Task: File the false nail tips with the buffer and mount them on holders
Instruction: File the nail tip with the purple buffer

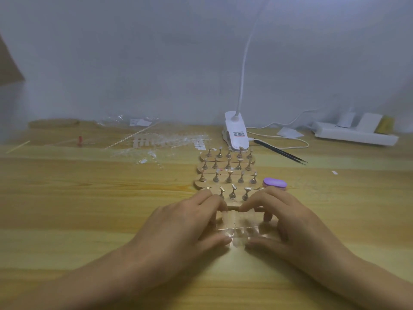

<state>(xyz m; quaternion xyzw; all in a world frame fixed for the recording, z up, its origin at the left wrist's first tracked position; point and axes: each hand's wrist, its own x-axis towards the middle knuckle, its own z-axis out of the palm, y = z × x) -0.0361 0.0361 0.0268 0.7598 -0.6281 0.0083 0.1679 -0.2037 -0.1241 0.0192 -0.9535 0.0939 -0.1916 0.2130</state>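
Two hands meet low over the tabletop (89, 209), on the near side of the holder stand (228, 173). Between them is a clear strip of false nail tips (240, 222), its long axis running left to right, parallel to the stand's nearest row of pegs. The left hand (187, 222) pinches the strip's left end, fingers curled over the far edge and thumb at the near edge. The right hand (288, 222) grips the right end in the same way. Neither hand is nearer; they share the strip evenly, so breaking off a tip looks like the step in hand.

The purple buffer (274, 183) lies flat at the stand's right end, just beyond the right hand's fingers, so that hand has the shorter reach to it. Nothing sits between them. Most pegs look bare or are too small to judge.

Left of the stand and farther back lies a scatter of more clear tip strips (161, 142). Behind the stand is a white clip lamp (237, 135), and black tweezers (281, 152) lie to the stand's right rear. A white power strip (355, 135) is well apart to the right rear.
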